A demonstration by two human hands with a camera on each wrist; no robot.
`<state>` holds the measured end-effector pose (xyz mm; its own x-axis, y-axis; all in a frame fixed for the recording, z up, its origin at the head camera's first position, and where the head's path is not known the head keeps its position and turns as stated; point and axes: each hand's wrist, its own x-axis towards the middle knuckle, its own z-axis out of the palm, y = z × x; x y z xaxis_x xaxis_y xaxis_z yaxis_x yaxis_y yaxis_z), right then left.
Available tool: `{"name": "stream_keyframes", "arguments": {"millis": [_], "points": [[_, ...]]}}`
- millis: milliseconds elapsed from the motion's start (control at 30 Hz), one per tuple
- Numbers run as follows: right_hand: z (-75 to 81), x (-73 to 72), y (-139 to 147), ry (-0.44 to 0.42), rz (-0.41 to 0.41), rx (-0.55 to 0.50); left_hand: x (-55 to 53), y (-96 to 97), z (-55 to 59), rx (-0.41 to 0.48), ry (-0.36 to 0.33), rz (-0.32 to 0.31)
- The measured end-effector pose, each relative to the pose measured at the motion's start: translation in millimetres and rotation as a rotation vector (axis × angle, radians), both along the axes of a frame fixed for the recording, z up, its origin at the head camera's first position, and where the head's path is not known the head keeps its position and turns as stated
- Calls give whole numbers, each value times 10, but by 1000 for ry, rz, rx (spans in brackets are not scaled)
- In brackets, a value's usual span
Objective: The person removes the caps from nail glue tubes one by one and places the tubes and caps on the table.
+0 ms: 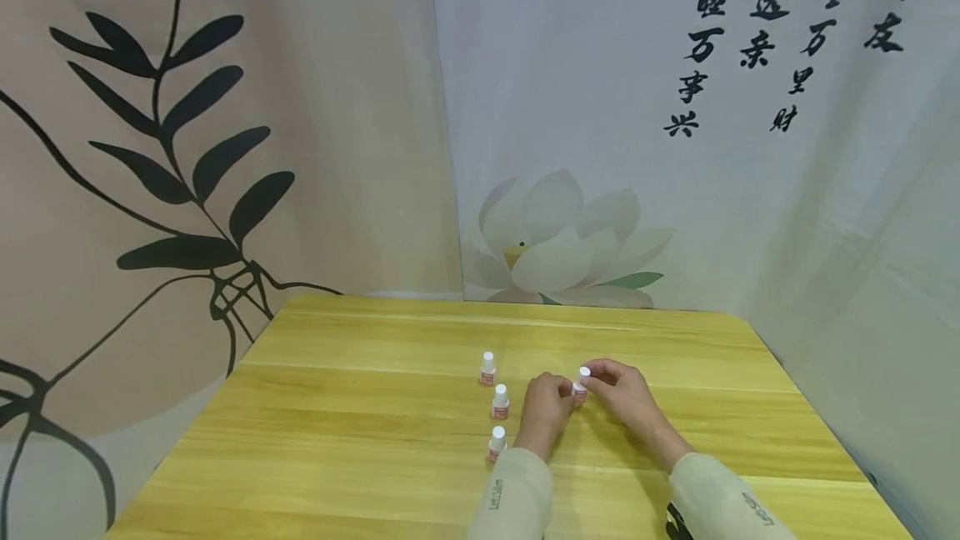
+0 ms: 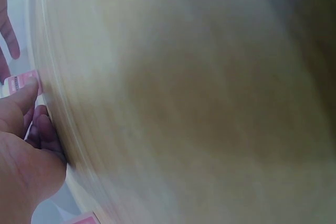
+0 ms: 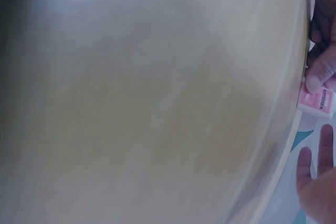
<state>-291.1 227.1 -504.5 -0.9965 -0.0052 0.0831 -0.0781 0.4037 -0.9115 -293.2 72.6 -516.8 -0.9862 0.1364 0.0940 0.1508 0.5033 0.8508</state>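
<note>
My left hand (image 1: 546,408) pinches the lower body of a small white bottle (image 1: 580,392) with a pink label, which stands on the table. At its white cap (image 1: 584,372) are the thumb and forefinger of my right hand (image 1: 626,394), which appear to pinch it. In the left wrist view the left thumb lies over the label of the bottle (image 2: 23,80). The cap falls outside both wrist views. Other fingers of the right hand (image 3: 320,192) extend loosely, apart from the bottle, in the right wrist view.
Left of my hands stand three similar capped bottles: a far one (image 1: 488,369), a middle one (image 1: 500,402) and a near one (image 1: 497,444), partly behind the left sleeve. The wooden table (image 1: 337,423) ends at a printed curtain (image 1: 360,148).
</note>
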Motion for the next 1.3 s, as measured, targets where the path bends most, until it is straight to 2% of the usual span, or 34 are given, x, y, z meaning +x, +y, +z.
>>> {"name": "stream_keyframes", "arguments": {"millis": [233, 633, 867, 1300], "points": [[22, -1, -3, 10, 12, -24, -15, 5, -1, 1, -16, -2], [60, -8, 20, 35, -43, -65, -36, 7, -19, 6, -34, -3], [94, 4, 22, 39, -81, -92, -6, 2, -4, 2, -47, 1], [143, 15, 61, 34, -95, -115, 6, -6, 8, -9, -36, 3]]}}
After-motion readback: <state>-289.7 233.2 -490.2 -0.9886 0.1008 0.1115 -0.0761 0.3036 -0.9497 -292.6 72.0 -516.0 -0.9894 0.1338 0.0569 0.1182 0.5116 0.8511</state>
